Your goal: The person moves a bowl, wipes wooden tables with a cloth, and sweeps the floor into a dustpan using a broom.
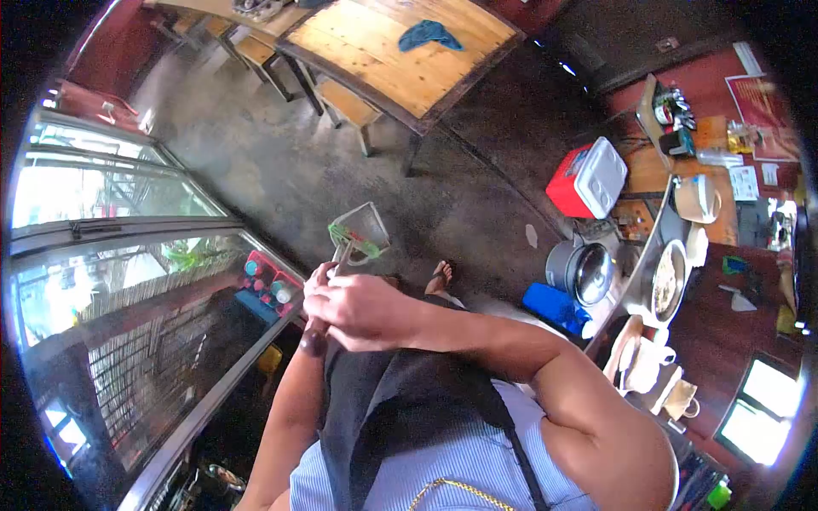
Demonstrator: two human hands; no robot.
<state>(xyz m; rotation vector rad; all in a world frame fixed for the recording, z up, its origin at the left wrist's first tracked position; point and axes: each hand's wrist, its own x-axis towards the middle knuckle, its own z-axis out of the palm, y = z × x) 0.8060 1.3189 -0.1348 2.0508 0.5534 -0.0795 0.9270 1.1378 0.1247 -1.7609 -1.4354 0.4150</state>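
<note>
My right hand reaches across my body, its fingers wrapped round the handle of a long-handled broom. Just left of it, partly covered, my left hand is closed on the same handle. A dark rounded handle end sticks out below the hands. Green and reddish bristles lie at the broom's far end, over a grey-edged dustpan on the floor. Whether a second handle runs inside my grip is hidden by my fingers.
Glass panels stand close on my left. A wooden table with a blue cloth and benches is ahead. On the right are a red cooler, a large pot, a blue container and a cluttered counter.
</note>
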